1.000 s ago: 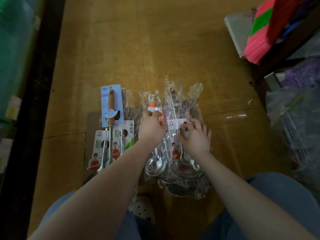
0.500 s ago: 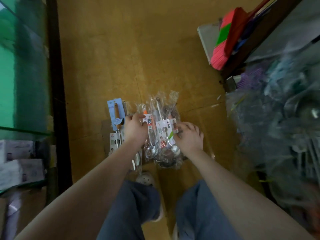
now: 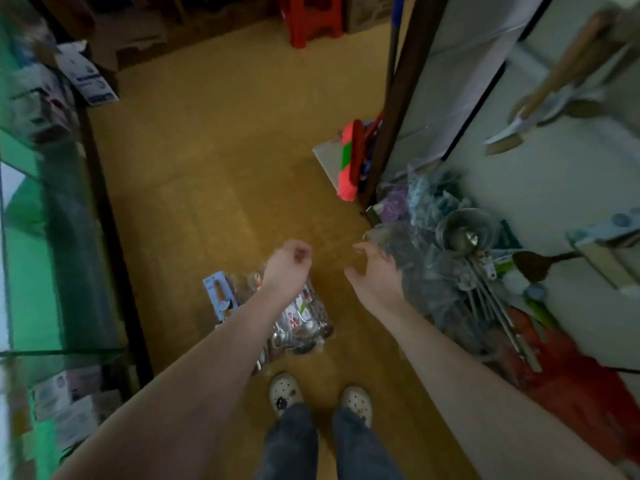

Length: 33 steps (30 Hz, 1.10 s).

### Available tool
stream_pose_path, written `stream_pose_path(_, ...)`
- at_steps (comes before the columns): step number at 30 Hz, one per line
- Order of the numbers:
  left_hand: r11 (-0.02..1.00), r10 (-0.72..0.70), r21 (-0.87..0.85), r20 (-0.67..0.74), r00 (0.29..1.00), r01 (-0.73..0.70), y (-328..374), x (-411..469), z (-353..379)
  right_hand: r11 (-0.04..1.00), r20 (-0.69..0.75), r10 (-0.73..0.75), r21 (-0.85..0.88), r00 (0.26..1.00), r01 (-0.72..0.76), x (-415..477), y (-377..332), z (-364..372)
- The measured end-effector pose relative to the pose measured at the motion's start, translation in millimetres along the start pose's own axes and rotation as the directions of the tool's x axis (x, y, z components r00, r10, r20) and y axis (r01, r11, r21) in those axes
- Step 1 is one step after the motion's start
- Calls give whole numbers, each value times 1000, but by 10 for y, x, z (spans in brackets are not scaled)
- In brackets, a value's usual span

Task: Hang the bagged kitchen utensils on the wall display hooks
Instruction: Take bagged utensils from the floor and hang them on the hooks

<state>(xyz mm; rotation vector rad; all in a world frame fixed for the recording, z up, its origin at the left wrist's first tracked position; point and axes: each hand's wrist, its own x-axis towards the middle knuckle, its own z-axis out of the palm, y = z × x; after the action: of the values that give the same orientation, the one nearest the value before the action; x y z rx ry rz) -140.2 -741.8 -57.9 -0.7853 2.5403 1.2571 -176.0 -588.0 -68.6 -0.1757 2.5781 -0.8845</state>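
At the far left, a green glass case [image 3: 41,254] is seen, with small boxes kept inside it. To its right, a pack with a blue card [image 3: 217,295] lies on the floor [image 3: 207,168], touching the bagged kitchen utensils [image 3: 301,320]. These bags are laid flat in one heap, likely so they can be picked up one at a time. They lie just in front of the shoes [image 3: 285,393], so they are easy to reach.

The left hand [image 3: 285,263] is held in the air above the heap. Its fingers are curled in and nothing is held by it. The right hand [image 3: 377,277] is held up beside it, apart from it, with its fingers spread and loose. Nothing is held by it either. No bag is being carried, so the hanging step is judged not yet begun for this heap.

Farther right, a pink and green broom [image 3: 349,168] is leaned by a dark post. A second pile of bagged ladles [image 3: 464,268] is heaped on the floor against the wall [image 3: 554,188], near the right hand. It seems to be kept there because that wall is where things get hung. High on the wall, tools with wooden handles [image 3: 554,88] are already hung up. The hooks are too blurred to be made out.
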Motion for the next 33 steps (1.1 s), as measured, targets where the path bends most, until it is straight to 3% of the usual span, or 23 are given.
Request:
stream_pose_path(3, 998, 66, 7, 76, 995, -66, 351, -174, 50, 998, -75, 40, 60, 996, -36, -148, 12, -309)
stream_pose_path(8, 944, 304, 68, 210, 929, -324, 950, -339, 103, 979, -221, 91, 198, 971, -47, -546, 39, -840)
stream_pose_path(12, 887, 446, -13, 282, 849, -461, 1426, -482, 139, 972, -399, 189, 204, 897, -115, -994, 115, -1187)
stream_pose_path(15, 830, 543, -72, 331, 772, -553, 1585, -725, 287, 915, -445, 341, 361, 828, -182, -1394, 145, -1297)
stream_pose_path(19, 775, 601, -141, 466, 649, -616, 1632, -1116, 583, 821, -502, 490, 541, 713, -184, -1963, 242, -1316)
stream_pose_path(26, 690, 678, -255, 557, 481, -677, 1936, -1878, 762, 790, -624, 542, 607, 562, -87, -2696, 318, -1633)
stream_pose_path(33, 656, 687, -269, 598, 412, -705, 2260, -2532, 1030, 723, -672, 607, 688, 424, 55, -3432, 662, -1802)
